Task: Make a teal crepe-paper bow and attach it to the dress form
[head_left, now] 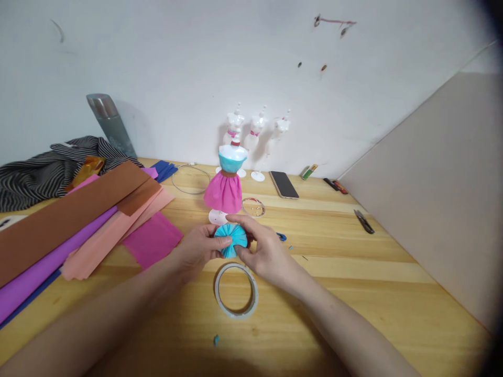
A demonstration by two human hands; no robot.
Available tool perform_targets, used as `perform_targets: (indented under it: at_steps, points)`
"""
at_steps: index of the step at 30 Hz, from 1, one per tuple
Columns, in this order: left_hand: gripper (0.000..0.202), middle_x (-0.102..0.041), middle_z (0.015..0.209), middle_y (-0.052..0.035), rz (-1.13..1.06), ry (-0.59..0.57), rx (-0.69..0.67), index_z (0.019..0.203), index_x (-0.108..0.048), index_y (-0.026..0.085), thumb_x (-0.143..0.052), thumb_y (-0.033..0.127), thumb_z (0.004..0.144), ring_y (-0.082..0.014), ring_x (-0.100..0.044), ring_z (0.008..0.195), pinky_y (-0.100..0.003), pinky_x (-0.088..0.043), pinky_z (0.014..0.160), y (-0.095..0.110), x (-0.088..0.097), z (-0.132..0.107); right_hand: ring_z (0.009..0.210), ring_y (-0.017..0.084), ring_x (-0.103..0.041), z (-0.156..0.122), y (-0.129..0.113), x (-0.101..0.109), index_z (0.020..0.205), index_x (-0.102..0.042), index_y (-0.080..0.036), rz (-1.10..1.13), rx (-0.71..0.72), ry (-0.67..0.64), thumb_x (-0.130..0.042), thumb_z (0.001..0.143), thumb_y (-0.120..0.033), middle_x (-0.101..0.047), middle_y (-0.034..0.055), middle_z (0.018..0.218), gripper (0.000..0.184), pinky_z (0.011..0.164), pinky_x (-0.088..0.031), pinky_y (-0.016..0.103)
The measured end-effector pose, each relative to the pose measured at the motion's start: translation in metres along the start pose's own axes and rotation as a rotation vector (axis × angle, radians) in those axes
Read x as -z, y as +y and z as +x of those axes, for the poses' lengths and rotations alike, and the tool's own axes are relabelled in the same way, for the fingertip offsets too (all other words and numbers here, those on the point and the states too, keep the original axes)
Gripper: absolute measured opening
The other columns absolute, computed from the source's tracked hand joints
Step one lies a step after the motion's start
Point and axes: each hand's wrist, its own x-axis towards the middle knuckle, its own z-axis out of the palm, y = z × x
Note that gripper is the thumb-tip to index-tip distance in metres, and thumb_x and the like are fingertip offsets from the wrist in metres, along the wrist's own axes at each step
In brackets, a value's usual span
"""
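Observation:
Between my two hands is a round piece of pleated turquoise crepe paper (227, 230), its folds fanning out from the middle. My left hand (202, 245) pinches its left edge with thumb and fingers. On the right side, my right hand (261, 248) grips it, thumb at the lower edge and fingers over the top. Just behind stands a small dress form (231, 159) with a turquoise top, a brown waistband and a pink skirt (223, 192). A roll of tape (217, 293) lies on the table right below my hands.
Sheets of brown paper (78, 214), peach paper (113, 235) and magenta paper (157, 241) spread across the left. White mannequins (257, 123), a phone (284, 185) and a beaded bracelet (254, 200) are behind. Thread snippers (364, 222) lie right. A bottle (112, 123) stands back left.

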Motion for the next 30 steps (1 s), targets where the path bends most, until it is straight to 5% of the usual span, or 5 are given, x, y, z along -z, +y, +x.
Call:
perform_targets:
  at_steps: [9, 14, 21, 30]
  points:
    - [0.030, -0.072, 0.081, -0.0049, -0.140, -0.011, -0.035, 0.084, -0.073, 0.013, -0.085, 0.026, 0.059, -0.0158, -0.063, 0.081, -0.029, -0.047, 0.082, 0.002, -0.007, -0.006, 0.079, 0.020, -0.063, 0.000, -0.008, -0.002, 0.130, -0.049, -0.019, 0.038, -0.043, -0.010, -0.064, 0.076, -0.019, -0.069, 0.0087, 0.104, 0.056, 0.071, -0.050, 0.033]
    - [0.030, -0.070, 0.076, -0.0036, -0.135, -0.005, -0.040, 0.080, -0.073, 0.013, -0.086, 0.028, 0.057, -0.0147, -0.062, 0.078, -0.028, -0.046, 0.081, 0.001, -0.010, -0.006, 0.079, 0.020, -0.066, -0.001, -0.002, -0.010, 0.128, -0.053, -0.022, 0.031, -0.003, 0.082, -0.055, 0.073, -0.007, -0.072, 0.0053, 0.100, 0.057, 0.073, -0.052, 0.033]
    - [0.029, -0.068, 0.073, -0.0022, -0.165, 0.093, -0.057, 0.073, -0.071, 0.012, -0.088, 0.028, 0.055, -0.0125, -0.059, 0.073, -0.026, -0.046, 0.075, -0.006, -0.007, -0.004, 0.103, 0.025, -0.065, -0.004, 0.012, -0.024, 0.138, -0.044, -0.025, -0.141, 0.230, 0.166, -0.051, 0.082, -0.006, -0.068, 0.0109, 0.116, 0.059, 0.084, -0.053, 0.040]
    - [0.036, -0.068, 0.081, -0.0055, -0.077, 0.076, -0.034, 0.082, -0.072, 0.012, -0.086, 0.031, 0.056, -0.0165, -0.060, 0.080, -0.030, -0.044, 0.078, 0.001, -0.006, -0.004, 0.072, 0.018, -0.061, 0.002, -0.002, -0.001, 0.126, -0.054, -0.019, -0.050, 0.092, 0.082, -0.058, 0.078, -0.014, -0.069, 0.0077, 0.093, 0.049, 0.065, -0.050, 0.032]
